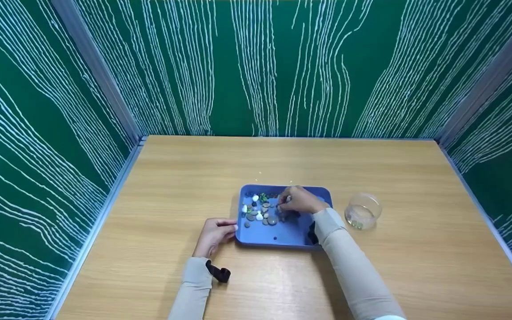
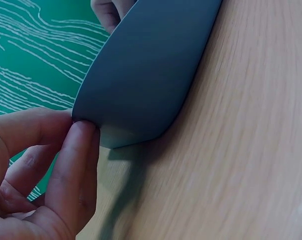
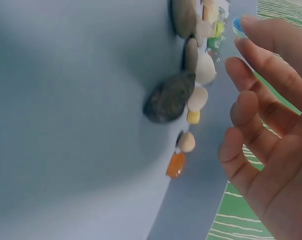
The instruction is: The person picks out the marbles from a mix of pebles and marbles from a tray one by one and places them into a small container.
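Observation:
A shallow blue tray [image 1: 289, 238] holds pebbles and small coloured pieces, mostly in its left half. At the tray's left edge, my left hand [image 1: 215, 235] pinches the rim between thumb and fingers; the left wrist view shows this grip at a corner. My right hand [image 1: 299, 200] is over the tray. In the right wrist view its fingertips pinch a small shiny blue piece [image 3: 238, 27], perhaps a glass bead, partly hidden by the fingers. Below that hand lie a dark grey stone [image 3: 169, 98], an orange piece [image 3: 176, 165] and a white pebble [image 3: 205, 69].
A clear round container [image 1: 363, 211] with several greenish pieces at its bottom stands right of the tray. Tiny pale bits lie on the wooden table [image 1: 185, 178] behind the tray. Green panels [image 1: 282, 66] with white lines enclose the back and sides.

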{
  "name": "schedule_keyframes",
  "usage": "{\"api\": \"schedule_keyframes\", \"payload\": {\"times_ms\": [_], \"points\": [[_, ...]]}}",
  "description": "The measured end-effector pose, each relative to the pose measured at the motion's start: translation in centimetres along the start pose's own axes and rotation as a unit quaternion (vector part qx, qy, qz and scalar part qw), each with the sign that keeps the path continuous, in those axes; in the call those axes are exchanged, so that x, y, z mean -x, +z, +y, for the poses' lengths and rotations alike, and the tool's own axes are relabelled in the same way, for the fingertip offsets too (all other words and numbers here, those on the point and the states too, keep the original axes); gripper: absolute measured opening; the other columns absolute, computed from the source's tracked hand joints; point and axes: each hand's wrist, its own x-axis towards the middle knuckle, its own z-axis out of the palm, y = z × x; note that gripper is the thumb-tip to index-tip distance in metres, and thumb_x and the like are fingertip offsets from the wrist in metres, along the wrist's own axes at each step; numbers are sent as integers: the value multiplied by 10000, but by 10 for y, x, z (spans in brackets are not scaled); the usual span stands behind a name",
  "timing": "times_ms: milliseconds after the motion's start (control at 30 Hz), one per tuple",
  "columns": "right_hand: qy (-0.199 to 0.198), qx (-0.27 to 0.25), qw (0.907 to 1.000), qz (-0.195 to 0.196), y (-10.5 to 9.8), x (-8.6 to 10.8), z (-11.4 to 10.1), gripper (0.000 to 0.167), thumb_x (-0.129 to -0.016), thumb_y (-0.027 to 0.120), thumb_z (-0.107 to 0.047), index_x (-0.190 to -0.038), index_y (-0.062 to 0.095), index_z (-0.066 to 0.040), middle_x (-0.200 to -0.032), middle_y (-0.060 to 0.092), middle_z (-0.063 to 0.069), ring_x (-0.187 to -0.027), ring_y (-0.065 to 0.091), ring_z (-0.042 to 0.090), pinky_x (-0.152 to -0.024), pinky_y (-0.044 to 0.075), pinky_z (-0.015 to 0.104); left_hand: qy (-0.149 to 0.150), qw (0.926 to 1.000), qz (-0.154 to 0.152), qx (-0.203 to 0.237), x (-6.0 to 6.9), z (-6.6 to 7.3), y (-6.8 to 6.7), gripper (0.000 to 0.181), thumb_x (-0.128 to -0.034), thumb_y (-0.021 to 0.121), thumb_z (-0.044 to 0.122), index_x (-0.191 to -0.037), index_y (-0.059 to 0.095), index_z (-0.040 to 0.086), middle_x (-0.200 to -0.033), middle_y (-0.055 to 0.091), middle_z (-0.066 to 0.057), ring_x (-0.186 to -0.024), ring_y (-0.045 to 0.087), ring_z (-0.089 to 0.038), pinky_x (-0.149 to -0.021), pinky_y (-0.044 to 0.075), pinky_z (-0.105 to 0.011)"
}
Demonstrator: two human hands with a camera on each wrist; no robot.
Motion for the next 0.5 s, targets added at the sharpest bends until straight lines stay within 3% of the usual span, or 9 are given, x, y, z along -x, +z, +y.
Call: {"api": "schedule_keyframes", "payload": {"times_ms": [200, 500], "points": [[470, -35, 9988, -93, -9, 8, 3, 87, -859, 709, -189, -909, 740, -125, -861, 674, 20, -684, 575, 131, -582, 487, 224, -20, 10000, 4, 26, 0, 0, 0, 302, -810, 669, -89, -1106, 644, -140, -1066, 680, -249, -783, 655, -122, -737, 603, -245], [750, -56, 9971, 71, -24, 21, 15, 165, -868, 700, -171, -1008, 736, -92, -1008, 668, 75, -823, 605, 188, -744, 550, 298, -45, 10000, -17, -32, -3, -2, 0, 287, -816, 663, -88, -1101, 655, -118, -1072, 683, -240, -789, 669, -135, -757, 605, -255]]}}
